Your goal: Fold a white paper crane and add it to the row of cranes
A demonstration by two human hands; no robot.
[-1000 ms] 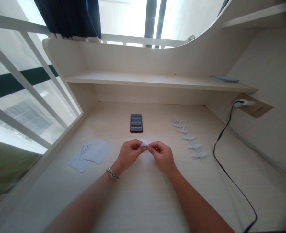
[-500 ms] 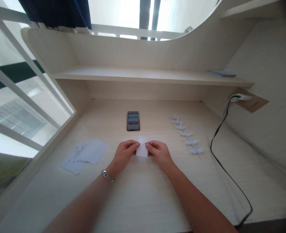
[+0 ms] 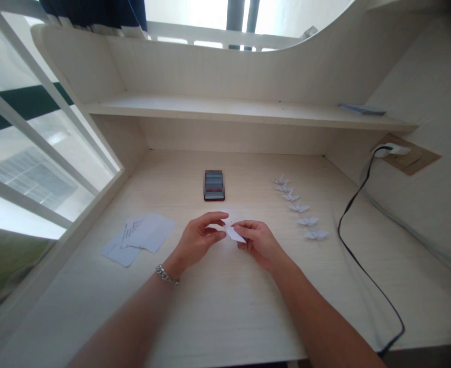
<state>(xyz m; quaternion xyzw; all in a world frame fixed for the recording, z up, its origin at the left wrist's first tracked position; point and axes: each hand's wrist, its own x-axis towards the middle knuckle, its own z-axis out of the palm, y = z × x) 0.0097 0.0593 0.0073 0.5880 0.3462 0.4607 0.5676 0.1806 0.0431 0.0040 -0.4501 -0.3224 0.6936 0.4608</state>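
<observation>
A small folded white paper piece [image 3: 233, 233] is held just above the pale wooden desk [image 3: 217, 306], between both hands. My right hand [image 3: 259, 243] pinches its right end with thumb and fingers closed. My left hand [image 3: 200, 237], with a metal bracelet on its wrist, has thumb and forefinger apart around the paper's left tip and touches it there. A row of several small folded paper cranes [image 3: 297, 207] lies to the right of my hands.
A phone [image 3: 214, 185] lies flat beyond my hands. Loose paper sheets [image 3: 141, 236] lie at the left. A black cable [image 3: 357, 245] runs from a wall plug [image 3: 392, 150] across the desk's right side. A shelf [image 3: 248, 110] spans the back, carrying a flat blue object [image 3: 363, 109].
The paper was held flat and wider between both hands; now it is folded narrower and tilted, mostly in my right hand. My left fingers have loosened. The view has shifted slightly.
</observation>
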